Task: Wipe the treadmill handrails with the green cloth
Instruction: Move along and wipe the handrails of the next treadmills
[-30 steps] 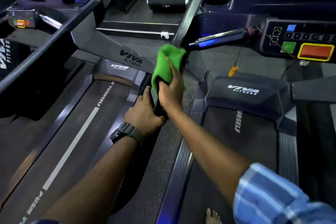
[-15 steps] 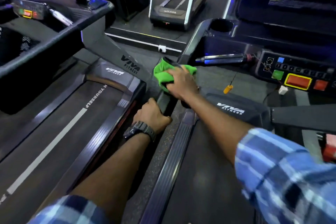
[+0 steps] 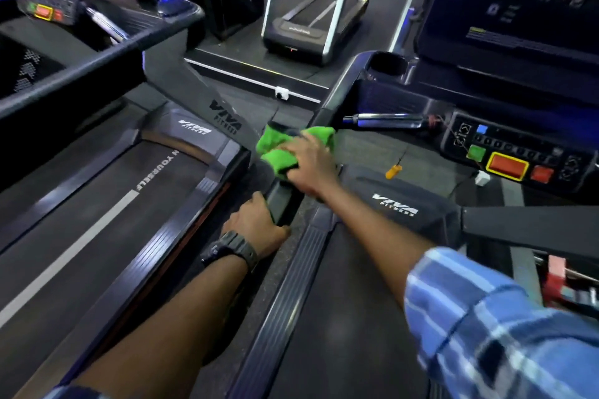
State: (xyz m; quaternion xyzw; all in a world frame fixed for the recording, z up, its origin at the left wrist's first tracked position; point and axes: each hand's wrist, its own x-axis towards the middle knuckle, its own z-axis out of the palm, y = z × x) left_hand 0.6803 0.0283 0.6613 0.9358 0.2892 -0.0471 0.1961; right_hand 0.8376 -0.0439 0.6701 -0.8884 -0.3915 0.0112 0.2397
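Nearest us: right forearm in a blue plaid sleeve is reaching in from lower right, left forearm coming up from bottom centre with a dark watch on the wrist.

We're seeing the left hand gripping the near end of the black handrail, fingers curled round it.

Just past it, the right hand is pressing the green cloth down onto the same handrail, fingers wrapping over cloth and rail together. Cloth is bunched, sticking out left of and beyond the hand. Hand is motion-blurred.

The rail is running up toward the console tray with its cup holder.

Right of the hands: motor cover marked VIVA FITNESS, orange safety clip dangling on a cord, control panel with green and red buttons.

Left: neighbouring treadmill belt with a white stripe.

Far: a smaller treadmill on the floor.
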